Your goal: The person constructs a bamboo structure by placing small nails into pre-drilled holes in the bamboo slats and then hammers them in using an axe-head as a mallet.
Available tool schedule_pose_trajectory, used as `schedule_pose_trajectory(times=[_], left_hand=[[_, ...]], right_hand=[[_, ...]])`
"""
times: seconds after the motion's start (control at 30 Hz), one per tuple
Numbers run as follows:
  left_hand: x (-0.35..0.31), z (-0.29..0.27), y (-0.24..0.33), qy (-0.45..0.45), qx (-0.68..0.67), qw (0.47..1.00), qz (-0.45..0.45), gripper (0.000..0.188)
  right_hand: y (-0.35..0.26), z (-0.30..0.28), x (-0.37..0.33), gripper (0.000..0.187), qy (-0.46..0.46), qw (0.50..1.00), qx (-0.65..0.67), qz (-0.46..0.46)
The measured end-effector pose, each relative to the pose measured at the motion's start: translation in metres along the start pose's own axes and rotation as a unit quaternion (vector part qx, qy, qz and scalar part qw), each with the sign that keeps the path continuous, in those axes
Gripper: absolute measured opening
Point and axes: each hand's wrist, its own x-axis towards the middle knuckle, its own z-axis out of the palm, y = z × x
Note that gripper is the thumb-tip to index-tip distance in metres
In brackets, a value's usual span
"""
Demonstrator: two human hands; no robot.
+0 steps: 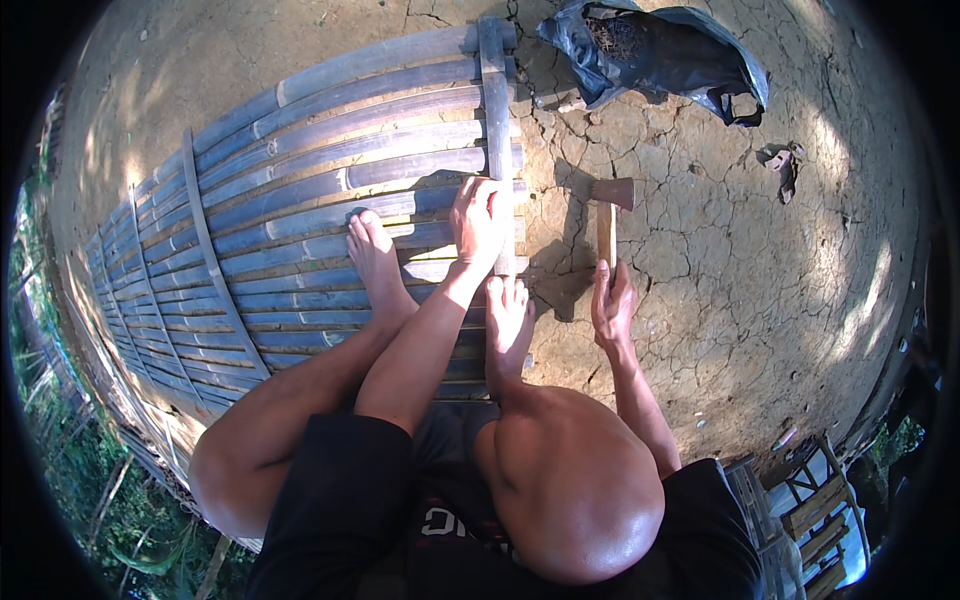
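Beneath me lies a panel of grey bamboo slats [330, 175], joined by crosswise strips. My left hand [478, 220] is closed, fingers curled down against the end cross strip [495, 95]; whatever it pinches, if anything, is too small to make out. Off the panel's right end, my right hand [614, 305] grips a hatchet [607, 225] by its pale wooden handle. The hatchet's rusty brown, flared head [613, 193] is over the bare ground, apart from the strip. My bare feet rest on the slats, one of them at the cross strip's near end.
A crumpled black plastic bag [690, 60] with dark bits inside lies on the cracked earth beyond the hatchet. A small brown scrap [785, 170] is farther right. More cross strips [215, 250] span the panel at left. Wooden slats [822, 525] stand at the lower right.
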Motion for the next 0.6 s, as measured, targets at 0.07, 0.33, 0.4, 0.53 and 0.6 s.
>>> schedule_pose_trajectory(times=[0.07, 0.33, 0.4, 0.53, 0.6], left_hand=[[-0.001, 0.001, 0.002, -0.003, -0.014, 0.998, -0.057, 0.008], [-0.006, -0.008, -0.011, 0.01, -0.117, 0.982, -0.151, 0.023], [-0.006, -0.006, -0.008, 0.009, -0.053, 0.993, -0.109, 0.018], [-0.006, -0.003, 0.003, 0.021, -0.04, 0.994, -0.103, 0.019], [-0.008, -0.001, 0.002, 0.027, -0.054, 0.991, -0.119, 0.023]], right_hand=[[-0.002, -0.001, 0.001, 0.045, 0.002, 1.0, 0.004, -0.006], [-0.007, 0.005, 0.0, 0.047, 0.007, 1.0, 0.022, 0.012], [-0.01, 0.004, -0.001, 0.047, 0.006, 1.0, 0.023, 0.015], [-0.003, 0.004, 0.0, 0.046, 0.011, 1.0, 0.012, 0.014], [0.002, 0.006, 0.0, 0.046, 0.013, 1.0, 0.011, 0.013]])
